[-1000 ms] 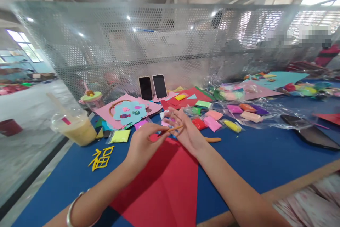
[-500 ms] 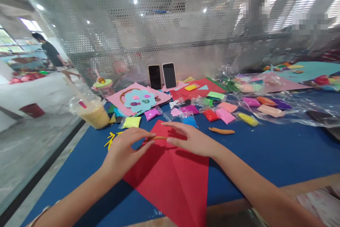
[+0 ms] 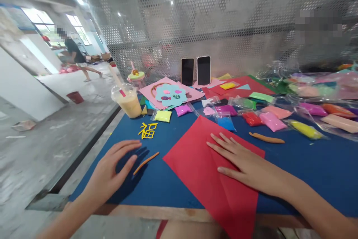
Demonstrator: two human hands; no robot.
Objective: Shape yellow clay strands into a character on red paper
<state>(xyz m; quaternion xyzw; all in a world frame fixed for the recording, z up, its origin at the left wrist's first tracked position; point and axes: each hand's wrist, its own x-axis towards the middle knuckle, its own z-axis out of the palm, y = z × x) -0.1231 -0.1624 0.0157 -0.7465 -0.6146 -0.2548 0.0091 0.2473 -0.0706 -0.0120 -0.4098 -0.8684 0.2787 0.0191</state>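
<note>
My right hand (image 3: 243, 160) lies with spread fingers on a creased red paper sheet (image 3: 192, 164), which is turned cornerwise and hangs over the table's front edge. My left hand (image 3: 112, 168) is empty above the blue tabletop, thumb and fingers apart. Just right of its fingertips lies a thin orange-brown clay strip (image 3: 145, 163). Beyond that hand sits a yellow clay Chinese character (image 3: 148, 131). A thicker orange-brown clay roll (image 3: 267, 138) rests past the right hand.
Several bagged clay packets (image 3: 223, 110) spread along the back. A drink cup (image 3: 128, 101) stands at the left edge, near a pink card with a blue flower shape (image 3: 170, 95). Two phones (image 3: 203, 70) lean on the perforated metal screen. A person (image 3: 73, 50) walks at far left.
The thin clay strip has left my hands and lies on the blue tabletop. My left hand drew back leftward; my right hand flattened onto the red paper. The view turned left.
</note>
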